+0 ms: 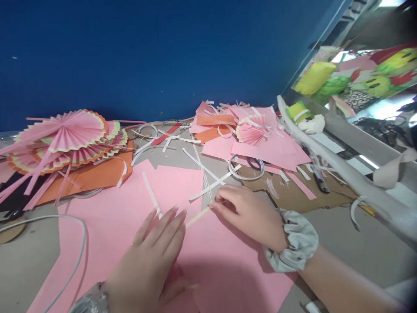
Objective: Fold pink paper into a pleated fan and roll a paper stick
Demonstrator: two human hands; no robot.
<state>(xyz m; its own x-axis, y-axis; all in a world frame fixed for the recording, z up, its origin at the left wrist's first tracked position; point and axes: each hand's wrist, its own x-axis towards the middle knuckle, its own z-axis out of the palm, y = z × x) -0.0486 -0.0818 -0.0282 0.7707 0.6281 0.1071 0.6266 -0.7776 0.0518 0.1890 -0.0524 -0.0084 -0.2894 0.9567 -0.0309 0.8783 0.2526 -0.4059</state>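
Note:
Pink paper sheets (104,230) lie flat in front of me. My left hand (153,254) rests on them, palm down with the fingers stretched out. Beside its fingertips a white strip (150,191) lies on the paper. My right hand (244,213), with a pale scrunchie (298,241) round the wrist, has thumb and forefinger pinched on the end of a cream tape strip (198,216). That strip runs across the pink sheet to the left fingers, where its other end is hidden.
Pleated paper fans (68,130) with long pink strips are piled at left. A tape roll (246,168), paper offcuts (216,150) and a cutter knife (321,180) lie behind my right hand. A grey cable (85,234) loops at left. A blue wall (146,52) stands behind.

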